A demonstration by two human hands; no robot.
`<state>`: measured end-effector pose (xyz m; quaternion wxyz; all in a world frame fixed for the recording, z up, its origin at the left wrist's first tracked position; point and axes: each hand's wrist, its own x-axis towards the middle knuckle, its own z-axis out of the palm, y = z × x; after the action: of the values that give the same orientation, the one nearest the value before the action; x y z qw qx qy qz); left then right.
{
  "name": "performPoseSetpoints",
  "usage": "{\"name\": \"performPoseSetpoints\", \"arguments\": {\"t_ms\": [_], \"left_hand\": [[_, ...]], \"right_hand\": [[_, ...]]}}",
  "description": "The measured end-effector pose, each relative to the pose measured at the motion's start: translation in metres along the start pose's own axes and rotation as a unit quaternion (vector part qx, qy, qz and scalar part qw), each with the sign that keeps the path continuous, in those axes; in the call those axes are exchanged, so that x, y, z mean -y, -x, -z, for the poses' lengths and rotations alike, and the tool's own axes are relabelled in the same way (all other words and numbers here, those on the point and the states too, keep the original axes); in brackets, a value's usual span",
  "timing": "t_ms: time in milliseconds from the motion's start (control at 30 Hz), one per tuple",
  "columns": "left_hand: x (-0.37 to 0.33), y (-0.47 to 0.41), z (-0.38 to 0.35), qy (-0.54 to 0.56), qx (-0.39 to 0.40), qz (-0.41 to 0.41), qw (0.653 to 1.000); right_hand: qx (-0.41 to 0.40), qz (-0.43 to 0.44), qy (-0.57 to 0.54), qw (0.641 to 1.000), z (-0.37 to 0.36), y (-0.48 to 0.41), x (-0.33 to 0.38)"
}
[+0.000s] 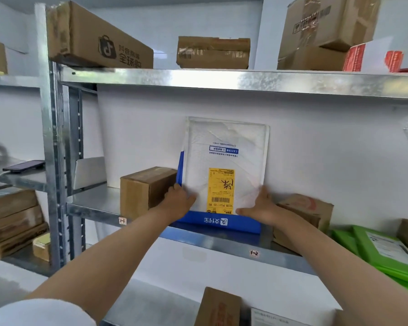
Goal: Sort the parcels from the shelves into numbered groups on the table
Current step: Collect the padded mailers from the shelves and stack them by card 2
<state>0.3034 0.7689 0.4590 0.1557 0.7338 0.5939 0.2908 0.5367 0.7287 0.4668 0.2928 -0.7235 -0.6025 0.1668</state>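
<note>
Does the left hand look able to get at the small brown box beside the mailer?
Likely yes, once freed: the small brown box stands beside the left hand with nothing in front, but that hand holds the white mailer by its left edge, the right hand by its right.

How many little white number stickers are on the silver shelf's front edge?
2. One small white number sticker sits below the brown cardboard box at left; the other further right, below the blue-edged white padded envelope. More may be hidden.
</note>
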Motion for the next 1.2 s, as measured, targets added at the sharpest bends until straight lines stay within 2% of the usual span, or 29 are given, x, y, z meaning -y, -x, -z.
{"name": "performPoseSetpoints", "arguments": {"t_ms": [133, 267, 400, 500, 600, 733, 867, 1000, 1200], "left_hand": [[0.009, -0.021, -0.014, 0.074, -0.046, 0.008, 0.996], [0.015, -0.031, -0.024, 0.096, -0.09, 0.005, 0.991], [0.017, -0.04, -0.031, 0.192, -0.074, -0.012, 0.979], [0.02, -0.037, -0.035, 0.225, -0.068, -0.033, 0.971], [0.016, -0.022, -0.039, 0.201, -0.137, -0.06, 0.968], [0.009, 0.001, -0.028, 0.248, -0.143, -0.067, 0.956], [0.002, 0.031, -0.006, 0.322, -0.101, -0.055, 0.94], [0.002, 0.083, 0.018, 0.314, -0.062, -0.023, 0.947], [0.014, 0.197, 0.025, 0.331, -0.085, 0.029, 0.939]], "right_hand": [[-0.042, -0.036, -0.147, 0.988, -0.003, -0.017, 0.002], [-0.034, -0.062, -0.212, 0.975, -0.013, -0.024, -0.004], [-0.059, -0.055, -0.285, 0.955, -0.022, -0.024, -0.005], [-0.074, -0.022, -0.307, 0.948, -0.027, -0.02, -0.004], [-0.077, 0.013, -0.28, 0.957, -0.021, -0.011, 0.0], [-0.055, 0.048, -0.273, 0.959, 0.0, 0.017, 0.012], [-0.051, 0.085, -0.327, 0.94, 0.018, 0.06, 0.019], [-0.004, 0.096, -0.39, 0.916, 0.023, 0.106, 0.017], [0.071, 0.1, -0.436, 0.892, 0.006, 0.179, -0.002]]}}
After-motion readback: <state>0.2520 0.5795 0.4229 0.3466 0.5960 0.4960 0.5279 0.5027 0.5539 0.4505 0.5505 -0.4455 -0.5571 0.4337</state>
